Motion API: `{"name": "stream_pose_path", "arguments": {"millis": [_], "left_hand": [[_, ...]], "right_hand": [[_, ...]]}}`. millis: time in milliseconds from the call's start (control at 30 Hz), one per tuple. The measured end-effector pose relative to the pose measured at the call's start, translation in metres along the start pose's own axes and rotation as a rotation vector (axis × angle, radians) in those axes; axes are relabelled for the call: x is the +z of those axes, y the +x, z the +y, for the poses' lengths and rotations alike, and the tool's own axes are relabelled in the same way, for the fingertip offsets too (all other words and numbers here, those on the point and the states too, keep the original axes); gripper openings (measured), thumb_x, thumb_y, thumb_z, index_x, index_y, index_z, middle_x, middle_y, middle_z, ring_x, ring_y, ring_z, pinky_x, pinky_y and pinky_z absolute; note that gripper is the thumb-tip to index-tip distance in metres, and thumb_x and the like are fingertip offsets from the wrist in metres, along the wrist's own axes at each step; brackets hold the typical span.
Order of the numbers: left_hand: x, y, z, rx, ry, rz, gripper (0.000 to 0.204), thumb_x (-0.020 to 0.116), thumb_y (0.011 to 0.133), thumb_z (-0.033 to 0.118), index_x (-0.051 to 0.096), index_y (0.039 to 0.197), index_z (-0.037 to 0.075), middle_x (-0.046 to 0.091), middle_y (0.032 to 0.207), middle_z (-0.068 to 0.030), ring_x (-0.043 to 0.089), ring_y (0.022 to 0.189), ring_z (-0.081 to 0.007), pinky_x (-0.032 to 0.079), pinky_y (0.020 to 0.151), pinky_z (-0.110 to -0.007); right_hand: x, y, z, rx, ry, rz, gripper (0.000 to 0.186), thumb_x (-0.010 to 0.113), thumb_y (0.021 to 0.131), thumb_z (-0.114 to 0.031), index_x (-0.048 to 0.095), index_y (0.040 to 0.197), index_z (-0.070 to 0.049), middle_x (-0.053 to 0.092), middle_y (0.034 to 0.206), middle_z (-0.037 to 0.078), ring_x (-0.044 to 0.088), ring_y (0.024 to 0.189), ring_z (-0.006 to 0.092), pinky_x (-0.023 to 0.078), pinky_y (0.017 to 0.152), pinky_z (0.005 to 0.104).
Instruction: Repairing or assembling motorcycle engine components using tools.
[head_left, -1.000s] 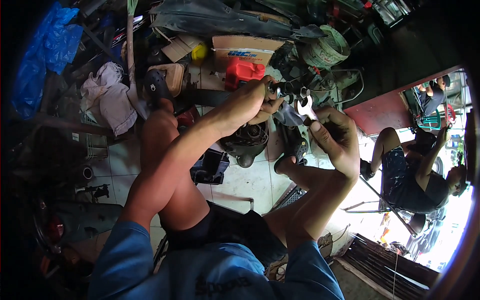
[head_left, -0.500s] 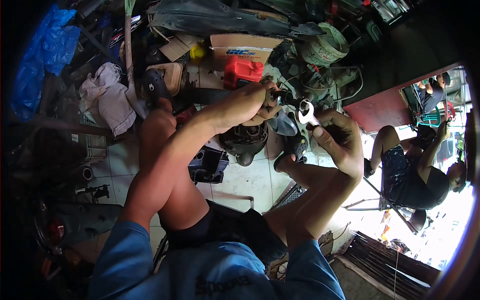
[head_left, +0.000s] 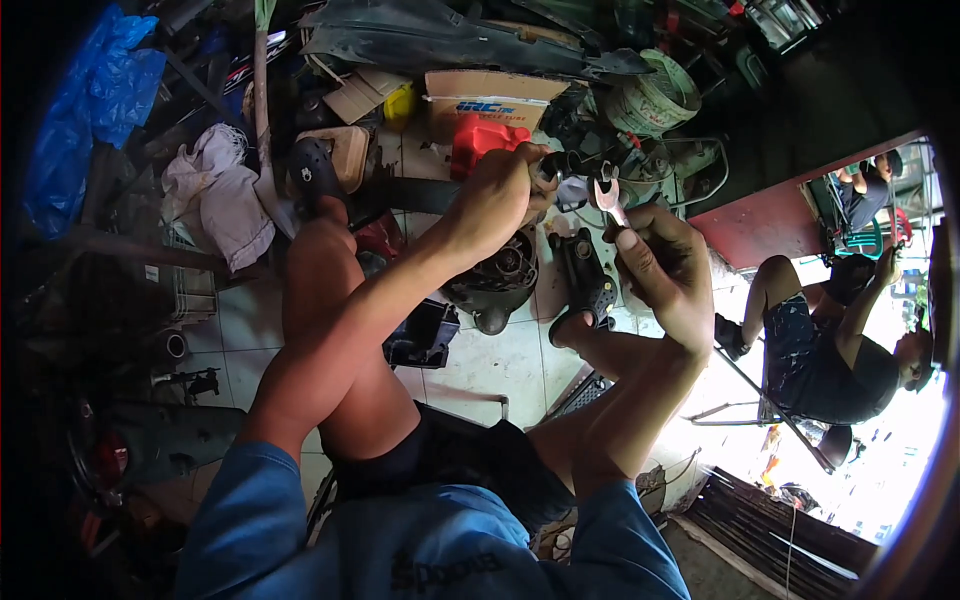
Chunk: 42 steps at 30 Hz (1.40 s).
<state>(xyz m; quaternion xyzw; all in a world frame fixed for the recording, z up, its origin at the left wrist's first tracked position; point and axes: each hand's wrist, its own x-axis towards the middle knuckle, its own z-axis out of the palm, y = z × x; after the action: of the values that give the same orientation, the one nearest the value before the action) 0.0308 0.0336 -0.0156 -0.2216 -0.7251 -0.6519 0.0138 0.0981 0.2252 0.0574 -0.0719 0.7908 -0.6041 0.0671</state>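
Pinched between thumb and fingers of my right hand (head_left: 668, 268) is a shiny metal wrench (head_left: 607, 198), its forked end pointing up and away from me. My left hand (head_left: 497, 208) is closed around a small dark part (head_left: 562, 163) with a rounded end, whose exact kind I cannot make out; my fingers cover much of it. The wrench's jaw is close to the right side of that part, and whether they touch is unclear. Below both hands, a dark round engine-like assembly (head_left: 495, 285) rests on the tiles between my legs.
Behind my left hand stand a red plastic jug (head_left: 478, 140) and a cardboard box (head_left: 495, 98). A dirty bucket (head_left: 660, 95) is at far right. An open black plastic box (head_left: 423, 335) lies by my left leg. Another person (head_left: 840, 350) sits at right.
The wrench's end, seen as a ring before, now shows as a fork and sits slightly higher. My left hand has shifted a little and turned, showing more of its back.
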Motion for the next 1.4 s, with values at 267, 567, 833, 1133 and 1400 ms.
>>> {"name": "stream_pose_path", "arguments": {"millis": [267,567,833,1133,1400], "left_hand": [[0.004,-0.004,0.015,-0.09,-0.037,0.185,0.032,0.027,0.098,0.017,0.049,0.106,-0.005,0.055,0.079,-0.0068,0.053,0.066,-0.0107,0.043,0.058,-0.023],[0.019,-0.004,0.016,-0.321,-0.37,0.393,0.051,0.024,0.095,0.043,0.037,0.059,0.01,0.028,0.05,0.0035,0.025,0.04,-0.0073,0.017,0.041,-0.026],[0.024,-0.009,-0.008,-0.171,-0.141,0.417,0.05,0.02,0.096,0.04,0.035,0.059,0.01,0.028,0.05,0.0036,0.024,0.04,-0.0075,0.017,0.04,-0.027],[0.028,-0.004,-0.018,0.348,0.277,0.543,0.036,0.027,0.098,0.026,0.052,0.085,0.004,0.045,0.064,0.0011,0.045,0.061,-0.0115,0.031,0.052,-0.024],[0.002,-0.006,0.015,-0.386,-0.262,-0.233,0.035,0.024,0.102,0.024,0.047,0.112,0.0,0.055,0.081,-0.0073,0.049,0.065,-0.0047,0.042,0.06,-0.02]], "right_hand": [[0.002,0.001,0.003,-0.03,-0.011,0.02,0.022,0.06,0.09,-0.023,0.06,0.088,-0.002,0.048,0.06,-0.004,0.039,0.049,0.0021,0.024,0.044,0.0182],[0.013,0.005,-0.003,0.027,0.088,-0.024,0.018,0.06,0.09,-0.016,0.06,0.089,0.002,0.054,0.067,-0.003,0.045,0.061,0.0027,0.034,0.055,0.0194],[0.015,0.007,-0.004,0.013,0.125,0.009,0.017,0.06,0.091,-0.016,0.059,0.09,0.002,0.056,0.066,-0.002,0.046,0.058,0.0022,0.033,0.052,0.0186],[0.005,0.002,0.0,-0.065,0.049,0.001,0.023,0.06,0.09,-0.023,0.058,0.088,0.0,0.05,0.059,-0.001,0.041,0.05,0.003,0.026,0.045,0.0186],[-0.011,-0.012,-0.004,-0.053,0.056,-0.045,0.02,0.061,0.088,-0.017,0.059,0.087,0.003,0.056,0.065,0.002,0.047,0.055,0.0062,0.034,0.051,0.0204]]}}
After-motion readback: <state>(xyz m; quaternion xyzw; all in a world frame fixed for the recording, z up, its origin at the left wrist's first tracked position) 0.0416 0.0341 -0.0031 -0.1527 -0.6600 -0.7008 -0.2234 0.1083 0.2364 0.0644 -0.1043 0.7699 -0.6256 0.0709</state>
